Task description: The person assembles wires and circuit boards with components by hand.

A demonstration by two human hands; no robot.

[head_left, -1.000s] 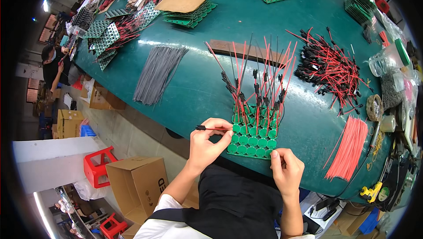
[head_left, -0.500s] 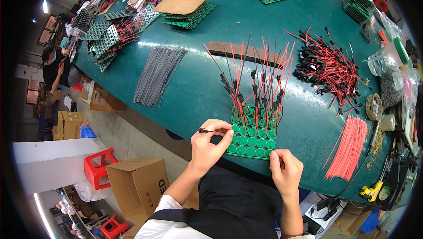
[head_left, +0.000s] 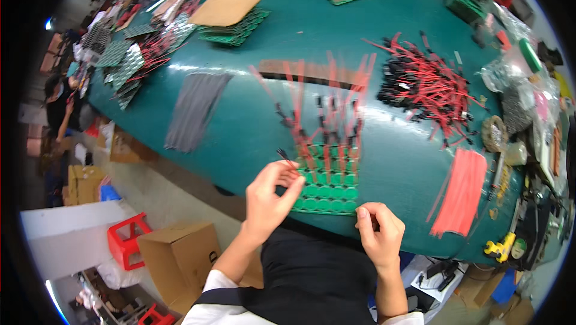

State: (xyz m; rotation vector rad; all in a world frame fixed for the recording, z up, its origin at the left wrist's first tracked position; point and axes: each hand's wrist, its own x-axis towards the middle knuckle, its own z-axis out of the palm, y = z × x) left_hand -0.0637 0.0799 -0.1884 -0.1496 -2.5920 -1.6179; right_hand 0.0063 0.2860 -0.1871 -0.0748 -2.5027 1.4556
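Nearest us, our right hand (head_left: 381, 232) has its fingers curled at the near right corner of the green circuit-board panel (head_left: 327, 193); we cannot tell whether they grip it. Our left hand (head_left: 268, 196) pinches a connector lead (head_left: 283, 155) at the panel's left edge, the plug pointing leftward and away, the unwired near rows just right of the fingertips. From the far rows, blurred red wires (head_left: 333, 124) rise toward a brown bar (head_left: 277, 68) beyond.

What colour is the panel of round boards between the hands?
The panel is green, best seen in the head view.
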